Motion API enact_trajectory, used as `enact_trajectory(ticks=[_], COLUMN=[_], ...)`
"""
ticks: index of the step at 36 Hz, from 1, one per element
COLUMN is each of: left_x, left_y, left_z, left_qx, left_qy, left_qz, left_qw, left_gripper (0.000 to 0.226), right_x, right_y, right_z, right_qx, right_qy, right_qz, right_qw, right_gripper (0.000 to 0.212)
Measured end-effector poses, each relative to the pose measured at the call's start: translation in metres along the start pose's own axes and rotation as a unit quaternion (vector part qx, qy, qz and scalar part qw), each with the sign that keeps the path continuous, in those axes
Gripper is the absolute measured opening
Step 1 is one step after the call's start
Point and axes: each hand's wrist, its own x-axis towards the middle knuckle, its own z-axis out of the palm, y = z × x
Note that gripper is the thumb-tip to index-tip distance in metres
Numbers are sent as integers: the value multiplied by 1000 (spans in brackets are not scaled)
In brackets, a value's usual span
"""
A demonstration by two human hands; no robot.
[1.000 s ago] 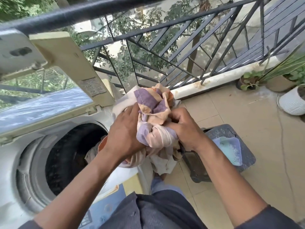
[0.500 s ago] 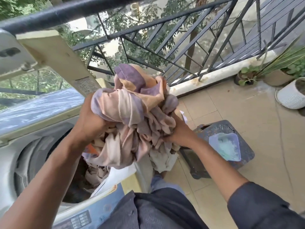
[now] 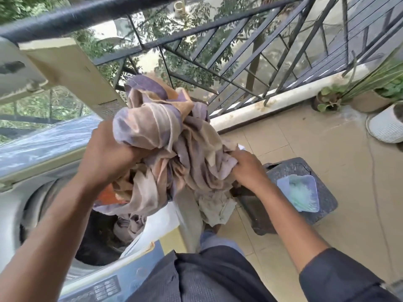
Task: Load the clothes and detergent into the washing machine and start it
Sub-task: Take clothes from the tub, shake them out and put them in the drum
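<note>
A bundle of clothes (image 3: 165, 136), gripped by left hand (image 3: 109, 155) and right hand (image 3: 246, 168), is held over the open washing machine (image 3: 39, 205) at left, detergent (image 3: 302, 192) unused at right.

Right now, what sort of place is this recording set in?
Most likely a home balcony used for laundry: a metal railing with trees beyond, potted plants on the tiled floor, and a top-loading washing machine with its lid up.

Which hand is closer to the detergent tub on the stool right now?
Right. The right hand grips the cloth bundle just left of the detergent tub; the left hand grips it much farther left, over the washer drum.
</note>
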Motion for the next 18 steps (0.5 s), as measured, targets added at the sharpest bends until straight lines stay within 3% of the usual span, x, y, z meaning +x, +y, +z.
enact_trajectory(ticks=[5,12,15,18], left_x=[-3,0,-9,-14], left_y=[-3,-1,1,-3], left_z=[21,41,42,55], left_qx=[37,-7,-53,-50], left_qy=[-22,-91,-203,-213], left_qz=[-3,78,73,98], left_qw=[999,993,975,971], left_gripper=[64,26,53,89], right_x=[-6,-19,-26,-34], right_y=[-23,-71,-86,-97], right_z=[-24,-37,-31,-20], right_qx=[124,300,378,337], right_qy=[-5,45,68,70], right_qz=[-27,-100,-99,-117], right_qw=[992,947,918,932], right_gripper=[54,65,56,42])
